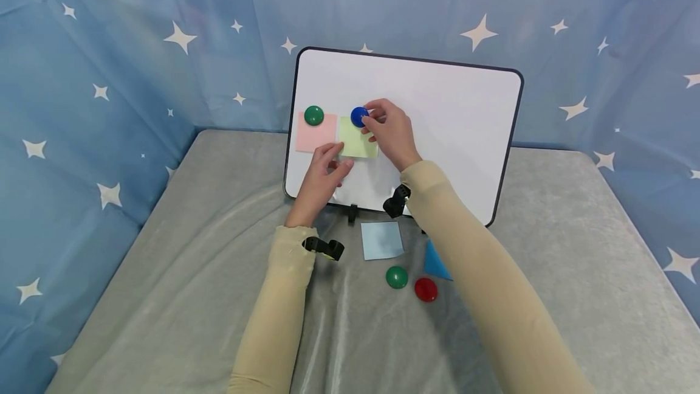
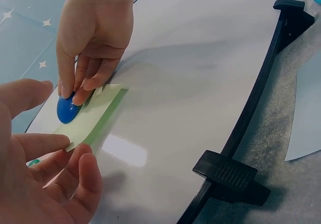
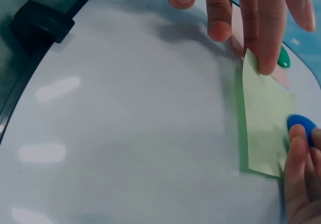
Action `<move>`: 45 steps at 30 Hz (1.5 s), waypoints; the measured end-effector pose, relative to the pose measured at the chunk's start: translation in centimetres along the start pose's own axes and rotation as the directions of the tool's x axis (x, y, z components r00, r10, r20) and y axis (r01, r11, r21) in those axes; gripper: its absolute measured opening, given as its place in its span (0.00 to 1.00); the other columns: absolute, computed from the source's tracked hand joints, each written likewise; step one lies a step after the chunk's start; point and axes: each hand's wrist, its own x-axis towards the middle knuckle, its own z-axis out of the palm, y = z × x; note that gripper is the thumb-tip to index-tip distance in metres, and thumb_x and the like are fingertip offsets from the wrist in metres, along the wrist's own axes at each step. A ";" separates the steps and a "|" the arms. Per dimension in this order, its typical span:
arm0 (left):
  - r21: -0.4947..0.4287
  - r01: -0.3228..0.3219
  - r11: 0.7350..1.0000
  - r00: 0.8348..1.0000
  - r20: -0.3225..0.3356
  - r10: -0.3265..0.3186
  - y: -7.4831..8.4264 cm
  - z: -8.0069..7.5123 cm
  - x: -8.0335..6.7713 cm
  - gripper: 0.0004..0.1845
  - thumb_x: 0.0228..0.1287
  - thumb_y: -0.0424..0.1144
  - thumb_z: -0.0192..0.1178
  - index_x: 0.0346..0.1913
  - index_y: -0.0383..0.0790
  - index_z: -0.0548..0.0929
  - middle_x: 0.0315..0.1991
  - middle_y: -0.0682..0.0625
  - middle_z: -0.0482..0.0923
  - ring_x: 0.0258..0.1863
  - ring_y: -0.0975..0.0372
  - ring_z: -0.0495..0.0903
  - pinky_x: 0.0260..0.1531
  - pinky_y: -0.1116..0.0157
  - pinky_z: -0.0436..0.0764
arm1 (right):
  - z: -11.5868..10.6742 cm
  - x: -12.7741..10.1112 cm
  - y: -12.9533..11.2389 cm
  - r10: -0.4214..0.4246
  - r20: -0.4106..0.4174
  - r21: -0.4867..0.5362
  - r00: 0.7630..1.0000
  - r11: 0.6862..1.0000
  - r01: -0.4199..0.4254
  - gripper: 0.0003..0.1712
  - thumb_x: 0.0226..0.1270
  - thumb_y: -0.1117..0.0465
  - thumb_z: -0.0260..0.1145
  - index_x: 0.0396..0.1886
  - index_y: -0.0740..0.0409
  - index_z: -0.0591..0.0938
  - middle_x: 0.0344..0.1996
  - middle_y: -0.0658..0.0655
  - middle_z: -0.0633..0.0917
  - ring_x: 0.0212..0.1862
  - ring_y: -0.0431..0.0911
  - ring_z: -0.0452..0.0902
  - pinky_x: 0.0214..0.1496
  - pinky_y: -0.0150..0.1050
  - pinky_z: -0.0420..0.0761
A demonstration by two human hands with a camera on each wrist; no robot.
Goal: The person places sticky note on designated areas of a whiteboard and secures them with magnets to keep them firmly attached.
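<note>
On grey cloth [image 1: 191, 272]: whiteboard [image 1: 448, 132] upright, star curtain [image 1: 109, 78] behind.

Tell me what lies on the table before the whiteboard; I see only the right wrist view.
Observer: A pale blue square paper note lies on the grey cloth, before the white magnetic board.
Operator: Any spare magnets?
Observer: A round green magnet and a round red magnet, beside that note.
Operator: Where on the board am I?
Observer: Upper left; your right hand pinches the round blue magnet there.
</note>
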 end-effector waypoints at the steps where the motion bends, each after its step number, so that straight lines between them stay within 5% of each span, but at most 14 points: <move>1: 0.002 0.004 1.000 1.000 0.000 -0.004 0.0 0.0 0.0 0.35 0.58 0.59 0.53 0.65 0.46 0.62 0.61 0.57 0.54 0.44 0.62 0.68 0.34 0.65 0.75 | 0.0 0.0 0.0 0.002 -0.002 -0.003 1.000 1.000 -0.002 0.18 0.62 0.56 0.59 0.52 0.51 0.73 0.37 0.51 0.76 0.33 0.40 0.77 0.33 0.32 0.78; 22: 0.038 0.017 0.999 1.000 0.008 -0.018 0.3 0.4 0.1 0.35 0.56 0.54 0.58 0.65 0.46 0.62 0.61 0.57 0.55 0.41 0.65 0.69 0.34 0.66 0.75 | 0.1 -0.4 0.0 -0.074 -0.099 -0.229 0.992 0.972 0.050 0.16 0.64 0.58 0.57 0.52 0.52 0.73 0.43 0.51 0.70 0.38 0.39 0.74 0.34 0.27 0.75; 36: 0.049 0.051 0.997 0.999 0.010 -0.052 0.4 0.3 0.1 0.33 0.57 0.50 0.59 0.65 0.47 0.62 0.60 0.59 0.54 0.44 0.65 0.69 0.38 0.65 0.74 | 0.0 -0.7 0.1 -0.082 -0.068 -0.173 0.994 0.982 0.070 0.17 0.64 0.58 0.56 0.53 0.51 0.71 0.41 0.50 0.71 0.37 0.39 0.73 0.33 0.28 0.76; 45: 0.092 -0.002 0.996 1.000 0.007 0.001 0.4 -0.1 -0.2 0.29 0.57 0.53 0.57 0.62 0.51 0.67 0.54 0.54 0.59 0.43 0.65 0.69 0.35 0.65 0.74 | -0.1 -1.1 0.1 -0.103 -0.032 -0.100 0.994 0.990 0.099 0.15 0.63 0.57 0.55 0.50 0.51 0.73 0.41 0.49 0.71 0.35 0.39 0.73 0.31 0.31 0.77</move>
